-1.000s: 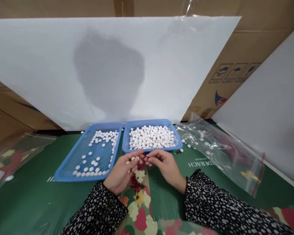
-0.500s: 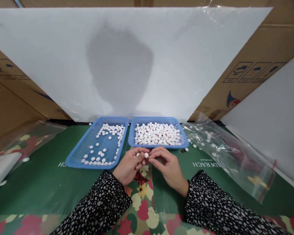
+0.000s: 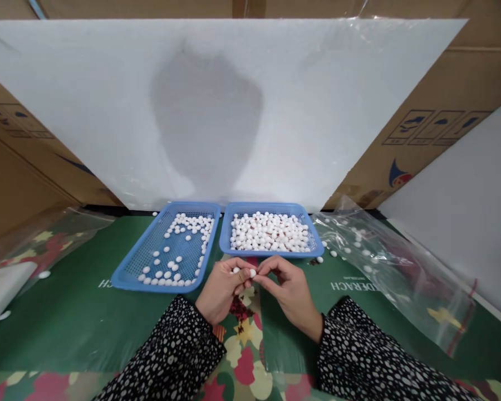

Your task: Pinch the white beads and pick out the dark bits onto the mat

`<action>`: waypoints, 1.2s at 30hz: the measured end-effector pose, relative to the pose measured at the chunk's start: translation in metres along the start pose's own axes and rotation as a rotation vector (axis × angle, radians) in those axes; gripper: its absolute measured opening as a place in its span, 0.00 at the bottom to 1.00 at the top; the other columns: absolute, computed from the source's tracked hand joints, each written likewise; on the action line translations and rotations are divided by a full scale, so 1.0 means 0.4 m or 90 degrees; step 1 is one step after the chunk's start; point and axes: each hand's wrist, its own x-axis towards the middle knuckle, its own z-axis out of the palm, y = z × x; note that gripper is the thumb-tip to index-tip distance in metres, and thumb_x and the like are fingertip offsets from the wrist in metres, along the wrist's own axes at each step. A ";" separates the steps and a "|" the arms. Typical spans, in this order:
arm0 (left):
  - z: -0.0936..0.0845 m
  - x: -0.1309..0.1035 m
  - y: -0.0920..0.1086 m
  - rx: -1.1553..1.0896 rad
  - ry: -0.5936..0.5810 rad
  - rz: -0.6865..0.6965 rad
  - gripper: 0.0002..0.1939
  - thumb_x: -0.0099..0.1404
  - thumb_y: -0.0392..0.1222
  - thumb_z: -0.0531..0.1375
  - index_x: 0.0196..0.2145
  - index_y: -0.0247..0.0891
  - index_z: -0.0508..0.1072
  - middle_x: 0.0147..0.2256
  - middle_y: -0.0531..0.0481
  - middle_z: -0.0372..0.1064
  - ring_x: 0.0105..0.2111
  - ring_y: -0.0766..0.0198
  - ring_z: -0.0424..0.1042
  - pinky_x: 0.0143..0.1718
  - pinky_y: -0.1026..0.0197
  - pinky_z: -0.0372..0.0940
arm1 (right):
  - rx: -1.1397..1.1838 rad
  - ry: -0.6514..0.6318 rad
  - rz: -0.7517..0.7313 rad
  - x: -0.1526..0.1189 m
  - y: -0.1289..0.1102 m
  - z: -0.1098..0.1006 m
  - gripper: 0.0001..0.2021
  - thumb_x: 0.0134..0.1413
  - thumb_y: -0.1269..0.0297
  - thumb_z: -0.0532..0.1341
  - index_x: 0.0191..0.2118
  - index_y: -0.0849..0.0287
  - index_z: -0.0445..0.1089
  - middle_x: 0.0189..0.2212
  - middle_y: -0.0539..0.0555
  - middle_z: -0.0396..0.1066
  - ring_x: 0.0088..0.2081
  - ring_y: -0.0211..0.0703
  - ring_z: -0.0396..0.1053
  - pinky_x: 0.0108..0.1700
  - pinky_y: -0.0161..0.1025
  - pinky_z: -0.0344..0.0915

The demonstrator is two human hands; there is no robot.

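My left hand (image 3: 223,284) is closed, thumb and finger pinching a small white ball (image 3: 253,273). A second white ball (image 3: 236,270) shows behind its thumb. My right hand (image 3: 286,287) brings thumb and forefinger together at the right side of the pinched ball; anything between those fingertips is too small to make out. Just beyond the hands stands a blue mesh basket (image 3: 271,255) full of white balls with reddish specks among them. Left of it, another blue basket (image 3: 127,267) holds fewer white balls, spread mostly along its edges. Dark red crumbs (image 3: 241,309) lie below the hands.
A clear plastic bag (image 3: 404,295) lies on the right over the green printed covering (image 3: 83,328), with loose white balls around it. More clear plastic (image 3: 75,228) and a white object (image 3: 8,289) are on the left. A white board (image 3: 300,111) stands behind the baskets.
The right thumb and forefinger have closed together against the pinched ball's side. The whole view has shifted slightly; the baskets look unchanged.
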 end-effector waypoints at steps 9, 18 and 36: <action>-0.001 -0.009 0.004 0.028 -0.012 0.017 0.19 0.52 0.51 0.71 0.24 0.32 0.70 0.18 0.53 0.66 0.15 0.77 0.53 0.18 0.71 0.45 | -0.111 -0.046 -0.124 0.008 -0.022 -0.001 0.11 0.60 0.68 0.62 0.47 0.51 0.75 0.35 0.52 0.72 0.36 0.42 0.70 0.39 0.40 0.68; -0.018 -0.007 0.049 0.130 0.021 0.034 0.17 0.64 0.54 0.59 0.31 0.36 0.67 0.21 0.57 0.62 0.16 0.75 0.53 0.16 0.70 0.45 | 0.059 -0.089 0.112 0.000 0.004 -0.020 0.07 0.60 0.60 0.61 0.39 0.57 0.70 0.26 0.52 0.74 0.27 0.42 0.72 0.31 0.38 0.69; -0.035 -0.009 0.041 -0.011 -0.050 -0.034 0.20 0.60 0.54 0.65 0.35 0.30 0.75 0.25 0.52 0.66 0.22 0.73 0.56 0.22 0.68 0.49 | -0.277 -0.372 -0.017 0.024 0.028 -0.058 0.08 0.60 0.75 0.60 0.37 0.55 0.74 0.38 0.52 0.68 0.41 0.44 0.65 0.44 0.40 0.62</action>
